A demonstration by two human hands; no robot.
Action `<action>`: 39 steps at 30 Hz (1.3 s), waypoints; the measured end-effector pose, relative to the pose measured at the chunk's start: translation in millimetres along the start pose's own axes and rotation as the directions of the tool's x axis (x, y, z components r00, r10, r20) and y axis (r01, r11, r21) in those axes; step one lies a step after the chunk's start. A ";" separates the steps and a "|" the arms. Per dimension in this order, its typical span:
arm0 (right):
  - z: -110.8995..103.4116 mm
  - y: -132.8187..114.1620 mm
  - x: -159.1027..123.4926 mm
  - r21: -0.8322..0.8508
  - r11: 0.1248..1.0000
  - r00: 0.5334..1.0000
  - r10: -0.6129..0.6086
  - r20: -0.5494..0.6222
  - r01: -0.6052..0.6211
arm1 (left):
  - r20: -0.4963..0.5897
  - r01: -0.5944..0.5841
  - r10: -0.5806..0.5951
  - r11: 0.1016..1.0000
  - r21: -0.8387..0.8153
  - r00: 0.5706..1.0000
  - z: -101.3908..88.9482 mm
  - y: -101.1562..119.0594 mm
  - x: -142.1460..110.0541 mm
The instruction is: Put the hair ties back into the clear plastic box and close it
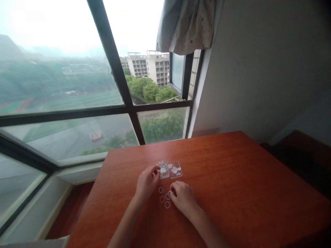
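Note:
A small clear plastic box (164, 176) lies with its lid opened out on the table. Shiny little pieces (163, 165) fill its back part. At the box's left edge is my left hand (147, 182), thumb and fingers pinched together; whatever is between them is too small to make out. Several thin rings lie in front of the box: a pale ring (160, 189), a reddish ring (162, 199) and a white ring (167, 205) among them. My right hand (184, 195) rests on the table with curled fingers, its fingertips closed at the edge of another pale ring (168, 196).
The reddish-brown wooden table (219, 165) extends to the right and toward me. The lid half (176, 171) of the box holds white bits. Behind stands a dark-framed window (131, 109) with a curtain (186, 27); a wall (245, 75) is on the right.

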State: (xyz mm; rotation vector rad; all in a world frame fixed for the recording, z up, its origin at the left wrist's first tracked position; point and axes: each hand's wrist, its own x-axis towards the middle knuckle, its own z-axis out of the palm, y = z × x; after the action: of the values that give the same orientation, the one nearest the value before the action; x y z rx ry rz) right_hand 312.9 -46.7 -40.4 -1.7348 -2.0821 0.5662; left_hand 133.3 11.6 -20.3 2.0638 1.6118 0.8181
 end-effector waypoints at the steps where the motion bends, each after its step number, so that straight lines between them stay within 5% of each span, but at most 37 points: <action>1: 0.6 0.7 1.2 0.019 1.000 1.000 0.003 -0.018 -0.003 | 0.009 0.001 -0.001 1.000 -0.020 1.000 0.1 0.8 -4.9; 9: 8.6 8.4 9.7 0.229 0.972 0.974 -0.005 -0.226 0.058 | 0.154 -0.035 0.044 0.998 -0.061 0.987 1.0 23.7 -26.5; 20: 15.5 10.6 10.6 0.291 0.946 0.946 -0.040 -0.322 0.139 | 0.179 -0.035 0.041 0.999 -0.032 0.983 8.9 28.5 -28.4; 29: 15.6 10.9 7.3 0.304 0.942 0.956 -0.054 -0.289 0.145 | 0.016 -0.003 0.003 1.000 0.030 1.000 0.1 14.2 8.6; 39: 13.9 10.9 7.6 0.311 0.940 0.961 -0.055 -0.270 0.141 | 0.029 0.053 -0.057 0.991 0.126 0.998 9.0 12.3 41.5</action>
State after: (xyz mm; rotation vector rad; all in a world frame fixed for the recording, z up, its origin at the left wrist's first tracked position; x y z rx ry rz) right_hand 313.5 -38.4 -57.8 -1.4216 -1.7670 0.5845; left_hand 155.1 48.8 -10.9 2.0959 1.7347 0.6767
